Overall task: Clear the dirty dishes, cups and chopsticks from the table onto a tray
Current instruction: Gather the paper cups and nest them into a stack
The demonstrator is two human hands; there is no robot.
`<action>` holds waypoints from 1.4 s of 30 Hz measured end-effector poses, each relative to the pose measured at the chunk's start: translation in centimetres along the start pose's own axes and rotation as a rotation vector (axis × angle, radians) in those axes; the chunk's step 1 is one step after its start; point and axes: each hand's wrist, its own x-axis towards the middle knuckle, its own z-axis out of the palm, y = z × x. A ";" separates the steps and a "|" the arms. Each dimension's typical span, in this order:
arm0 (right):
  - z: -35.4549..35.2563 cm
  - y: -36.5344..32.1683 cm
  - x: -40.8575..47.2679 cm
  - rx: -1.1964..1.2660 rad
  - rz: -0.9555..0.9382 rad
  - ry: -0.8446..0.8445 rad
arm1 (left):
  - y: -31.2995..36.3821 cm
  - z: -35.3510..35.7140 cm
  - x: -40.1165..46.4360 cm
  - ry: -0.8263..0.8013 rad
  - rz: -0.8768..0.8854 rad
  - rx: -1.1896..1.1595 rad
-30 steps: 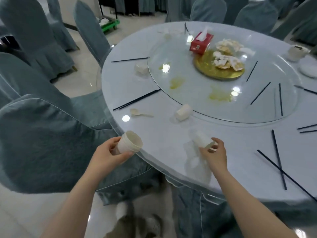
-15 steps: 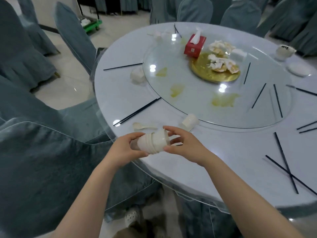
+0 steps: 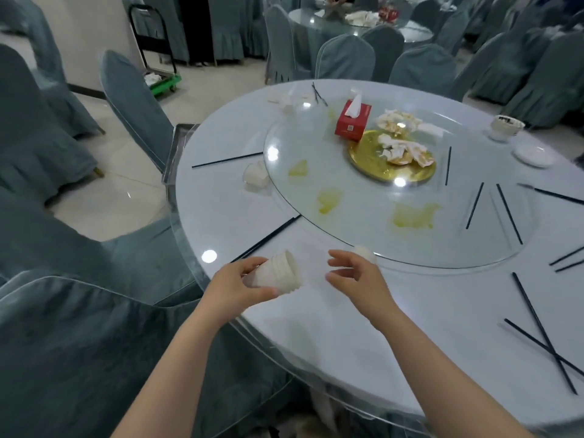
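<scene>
Several paper cups sit nested in one stack [image 3: 278,273], gripped on its side in the left hand [image 3: 234,286], fingers curled round the lower end, mouth pointing toward the right hand [image 3: 357,279]. Right hand is empty, fingers loosely spread and slightly bent, hovering just above the table [image 3: 347,336] w/ a small gap to the stack.

Next cup [image 3: 365,252] lies tipped over just beyond the right fingers, at the edge of the glass turntable [image 3: 401,197]. Judgement: that's the one to take now. Best way, probably: pinch it by the rim or wall w/ right thumb + two fingers, light squeeze since thin paper will likely crush, then turn it base-first and slide into the open mouth of the stack. Keep the stack tilted a bit upward so dregs don't run out.

Another crumpled cup [image 3: 254,175] sits farther off to the left beside the turntable; a bowl [image 3: 505,126] and small plate [image 3: 534,154] are well apart at the far right. Black chopsticks [image 3: 268,238] lie just past the left hand, more pairs [image 3: 543,336] near the right forearm and on the glass. A metal tray [image 3: 177,147] seems to rest at the table's left edge, partly hidden; can't tell what's in it. Risk: yellow spills on the glass, so lift things, don't drag.
</scene>
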 end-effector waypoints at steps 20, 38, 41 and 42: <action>-3.0 7.9 9.4 -0.689 0.018 -0.040 | 3.6 1.1 -0.4 0.350 -0.088 -0.014; 10.0 0.1 3.0 -0.251 -0.207 -0.358 | -0.4 -6.2 -17.7 0.817 -0.063 -0.193; 14.7 -2.3 -1.4 -0.119 -0.237 -0.393 | -2.3 -8.4 -23.1 0.884 -0.083 -0.210; 16.3 -3.1 -3.0 -0.058 -0.228 -0.392 | -3.1 -9.1 -24.9 0.904 -0.090 -0.224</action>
